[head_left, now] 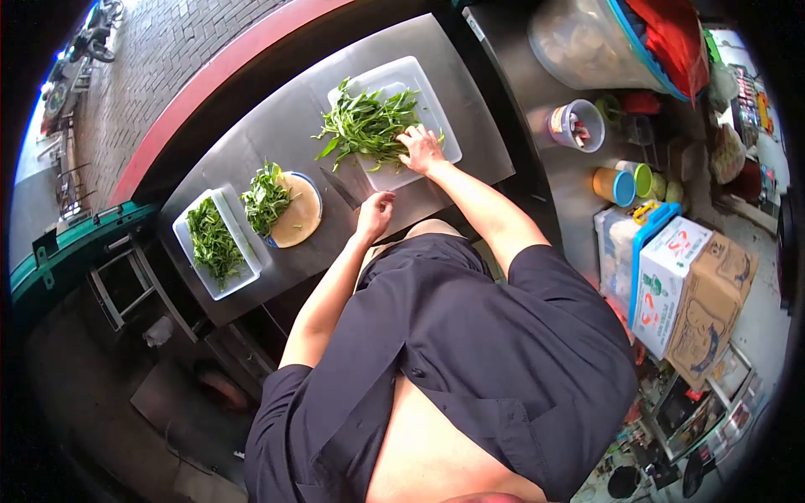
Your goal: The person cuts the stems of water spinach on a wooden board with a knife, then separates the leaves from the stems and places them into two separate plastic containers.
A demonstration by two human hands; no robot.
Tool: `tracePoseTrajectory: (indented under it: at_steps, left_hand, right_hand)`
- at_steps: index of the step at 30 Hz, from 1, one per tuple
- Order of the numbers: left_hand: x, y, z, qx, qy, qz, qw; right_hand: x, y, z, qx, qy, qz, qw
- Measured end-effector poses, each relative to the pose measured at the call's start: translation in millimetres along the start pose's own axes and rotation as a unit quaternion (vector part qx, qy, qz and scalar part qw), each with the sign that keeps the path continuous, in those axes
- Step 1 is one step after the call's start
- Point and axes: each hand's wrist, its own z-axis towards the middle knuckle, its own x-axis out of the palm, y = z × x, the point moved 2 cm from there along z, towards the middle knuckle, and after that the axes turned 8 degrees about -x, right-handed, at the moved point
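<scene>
My right hand rests on long green leaves heaped over a white plastic tray, its fingers spread at the heap's right edge. Lower and to the left, my left hand is closed at the near end of a knife, whose dark blade points up and left over the metal table. More greens lie on the left part of a round board. At the far left, a white container holds cut greens.
The metal table has a red ledge beyond it. On the right-hand counter stand a large clear tub, a small bucket, cups and a blue-lidded box. Cardboard boxes are beside it.
</scene>
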Motion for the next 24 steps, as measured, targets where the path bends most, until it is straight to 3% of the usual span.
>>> tracePoseTrajectory:
  at_steps: [6,8,10,12,20,24]
  left_hand:
    - [9.2,-12.3,-3.3,-0.029,-0.040,-0.045,0.998]
    - [6.4,-17.1,-1.7,-0.032,-0.044,-0.052,0.997]
    - [0.7,-23.9,0.1,-0.034,-0.047,-0.058,0.997]
    - [-4.7,-26.8,6.9,-0.046,-0.063,-0.058,0.995]
    - [-7.0,-34.5,26.4,-0.056,-0.056,-0.051,0.996]
    - [5.3,-39.4,35.9,-0.075,-0.030,0.004,0.997]
  right_hand:
    - [3.4,-5.3,1.3,0.027,0.013,0.048,0.998]
    - [7.2,-16.0,-3.8,0.080,-0.019,0.167,0.983]
    - [10.3,-24.4,-9.6,0.094,-0.027,0.191,0.977]
    - [10.0,-33.7,-11.1,0.151,-0.051,0.325,0.932]
    - [-21.5,-54.7,-16.2,0.187,-0.024,0.277,0.942]
    - [-15.7,-49.2,-16.4,0.178,-0.088,0.295,0.935]
